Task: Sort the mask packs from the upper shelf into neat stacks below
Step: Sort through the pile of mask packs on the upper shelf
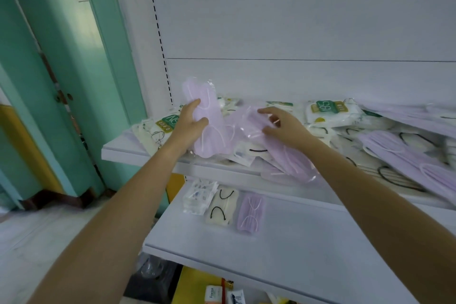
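Observation:
My left hand (191, 122) grips a lilac mask pack (204, 106) and holds it tilted up above the upper shelf (116, 149). Just to its right, my right hand (281, 124) pinches a second lilac pack (251, 121) that lies on the jumbled heap of lilac, cream and white mask packs (370, 138) covering that shelf. On the lower shelf (308, 249) three small stacks sit side by side near the back left: a printed white stack (198, 196), a cream stack with black ear loops (223, 206) and a lilac stack (250, 212).
A white back panel (296, 20) rises behind the shelves. Teal door frames (61, 81) stand to the left over a pale floor. Below the lower shelf are a yellow box (197, 286) and small product boxes (214, 295).

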A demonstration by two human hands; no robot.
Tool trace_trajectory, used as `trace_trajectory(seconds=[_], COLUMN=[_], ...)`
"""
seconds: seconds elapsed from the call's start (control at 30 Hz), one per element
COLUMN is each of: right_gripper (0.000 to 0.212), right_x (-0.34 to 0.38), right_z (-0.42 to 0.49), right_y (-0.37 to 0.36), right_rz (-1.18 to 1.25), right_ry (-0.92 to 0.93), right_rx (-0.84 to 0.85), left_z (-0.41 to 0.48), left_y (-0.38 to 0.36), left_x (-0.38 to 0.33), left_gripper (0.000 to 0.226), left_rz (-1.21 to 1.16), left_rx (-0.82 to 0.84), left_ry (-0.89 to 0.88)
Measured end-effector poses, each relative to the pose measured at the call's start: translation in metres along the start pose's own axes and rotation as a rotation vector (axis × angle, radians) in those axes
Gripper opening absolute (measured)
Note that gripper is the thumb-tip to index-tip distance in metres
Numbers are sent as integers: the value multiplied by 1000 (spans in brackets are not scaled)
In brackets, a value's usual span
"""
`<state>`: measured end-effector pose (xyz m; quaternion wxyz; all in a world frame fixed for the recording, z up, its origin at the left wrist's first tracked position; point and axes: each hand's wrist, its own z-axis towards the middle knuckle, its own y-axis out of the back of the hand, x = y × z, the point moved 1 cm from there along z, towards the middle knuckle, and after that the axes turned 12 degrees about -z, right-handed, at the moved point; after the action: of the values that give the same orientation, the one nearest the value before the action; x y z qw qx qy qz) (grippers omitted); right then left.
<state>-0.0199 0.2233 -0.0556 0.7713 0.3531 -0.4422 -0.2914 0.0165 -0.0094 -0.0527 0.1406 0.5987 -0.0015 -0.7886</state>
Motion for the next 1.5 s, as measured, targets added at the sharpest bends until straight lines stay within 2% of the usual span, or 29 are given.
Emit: trace_trajectory(seconds=[0.1, 0.17, 0.23, 0.33, 0.37, 0.4, 0.5, 0.57, 0.67, 0.73, 0.8, 0.87, 0.93, 1.0, 1.07, 1.13, 1.3, 1.43, 1.5], right_gripper=[49, 53, 57, 57, 56, 56, 63, 65, 55, 37, 30, 31, 33, 30, 30, 32, 32, 35, 38], right_x=[20, 39, 57, 72, 70, 65, 48, 44, 44, 43, 41, 42, 49, 59, 68, 69, 52, 33, 22], right_z=[8, 19, 31, 38, 38, 36, 25, 18, 17, 17, 16, 12, 5, -3, -13, -21, -36, -64, -85], right_y=[-4, -19, -39, -58, -60, -61, -68, -73, -75, -74, -72, -66, -57, -54, -59, -64, -51, -40, -26], right_rz=[546, 667, 644, 615, 505, 298, -279, -420, -481, -490, -396, -189, 54, 142, 88, 19, -10, -38, -24], right_ry=[-212, -338, -401, -385, -339, -276, -96, -63, -72, -82, -96, -105, -52, 123, 307, 397, 343, 266, 168], right_rx=[-171, -181, -123, -74, -97, -98, 105, 210, 163, 122, -9, -202, -314, -231, -30, 82, 48, -18, -124], left_z=[-6, -10, -15, -19, -17, -16, -7, -4, -4, -3, -3, -5, -4, -1, 3, 1, -2, -10, -19], left_y=[0, -3, -7, -2, 5, 13, 41, 53, 60, 61, 60, 57, 51, 45, 39, 29, 2, -28, -47], left_x=[-5, -8, -8, -1, 0, 0, -1, 1, 8, 12, 12, 9, 2, -6, -5, -7, -8, -12, -15], left_gripper=[47, 52, 55, 65, 72, 79, 81, 71, 58, 56, 55, 50, 37, 32, 60, 58, 64, 64, 66], left_rz=[-104, -121, -75, 12, 31, 38, 17, 36, 57, 66, 83, 80, -2, -82, -134, -97, 33, -37, -103], left_rx=[25, 68, 103, 92, 71, 38, -119, -214, -249, -228, -206, -183, -144, -99, -27, 19, 87, 100, 129], left_ry=[19, 9, -17, -71, -76, -77, -126, -128, -86, -46, -22, -8, 14, 74, 133, 111, 15, -66, -141])
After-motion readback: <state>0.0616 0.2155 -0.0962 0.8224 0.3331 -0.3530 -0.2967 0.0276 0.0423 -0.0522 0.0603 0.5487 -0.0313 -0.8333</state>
